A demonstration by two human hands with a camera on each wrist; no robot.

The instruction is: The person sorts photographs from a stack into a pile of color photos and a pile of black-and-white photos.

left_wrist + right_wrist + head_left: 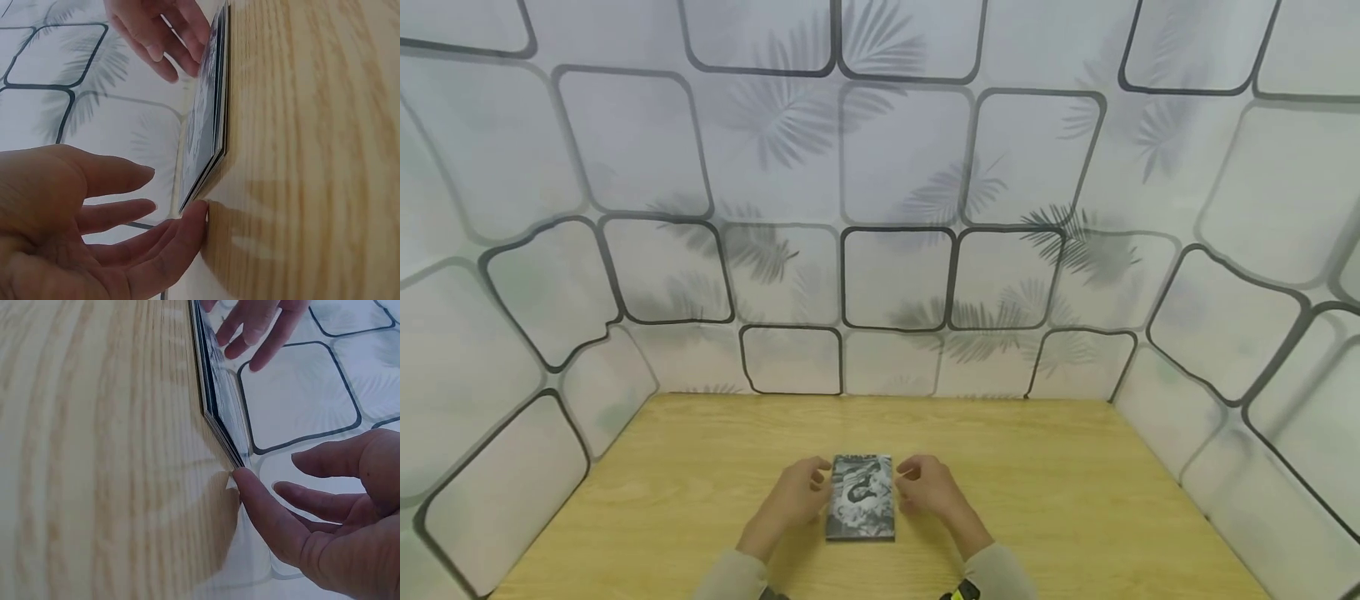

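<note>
A thin booklet-like stack (861, 498) with a black-and-white picture on top lies flat on the table. Its edge shows several thin layers in both wrist views. At its left side is my left hand (805, 492), fingers loosely bent and thumb apart from them; in the left wrist view a fingertip (196, 212) is right at a corner of the stack. My right hand (927, 487) mirrors it on the other side, with a fingertip (242, 478) at the opposite edge in the right wrist view. Neither hand grips the stack.
The pale wooden table (1037, 500) spreads around the stack. Behind it and along both sides hang light curtains (895, 275) with dark rounded squares and grey leaf prints. Beige sleeves (1000, 571) cover both forearms.
</note>
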